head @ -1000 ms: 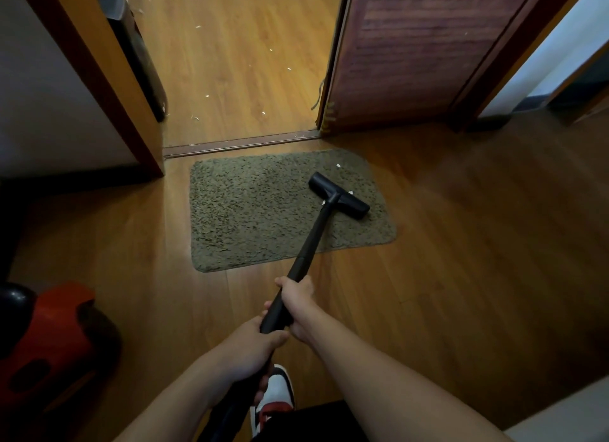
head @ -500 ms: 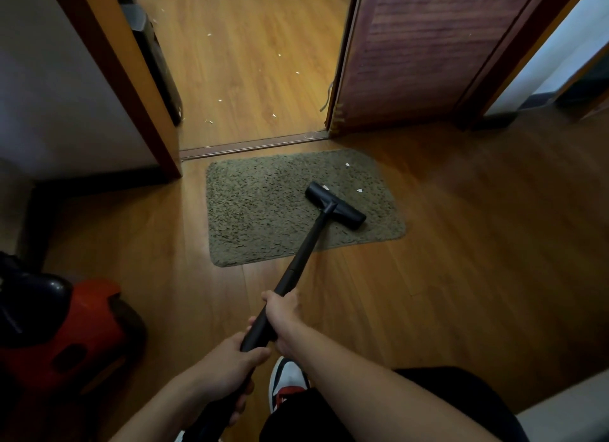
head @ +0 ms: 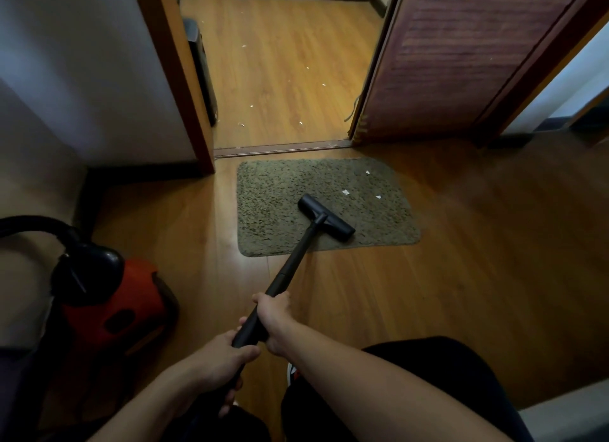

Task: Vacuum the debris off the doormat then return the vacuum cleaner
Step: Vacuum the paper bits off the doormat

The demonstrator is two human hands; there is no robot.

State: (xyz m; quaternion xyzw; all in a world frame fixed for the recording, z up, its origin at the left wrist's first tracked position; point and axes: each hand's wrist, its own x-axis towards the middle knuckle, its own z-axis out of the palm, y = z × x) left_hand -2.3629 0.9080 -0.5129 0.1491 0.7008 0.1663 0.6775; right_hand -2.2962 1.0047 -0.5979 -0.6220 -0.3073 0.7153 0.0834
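My forearms enter from the bottom edge. Dark clothing hides my legs, and only a sliver of a shoe point(head: 292, 374) shows between them. My left hand point(head: 220, 359) wraps the black wand point(head: 293, 260) low down, its fingertips partly hidden under the tube. My right hand point(head: 273, 323) sits just above it, fingers curled tight round the same wand.

At lower left the red and black vacuum cleaner point(head: 115, 310) sits on the wood floor, dim, with its hose point(head: 33, 225) arching out of the left edge.

The wand slants up to the nozzle point(head: 326, 222), which lies on the near right part of the doormat point(head: 280, 204) at centre. Three white scraps point(head: 345, 192) lie on the mat just beyond the nozzle.

Past the threshold, pale specks dot the far floor point(head: 280, 79). A dark object point(head: 201, 69) by the door frame is too shadowed to identify.
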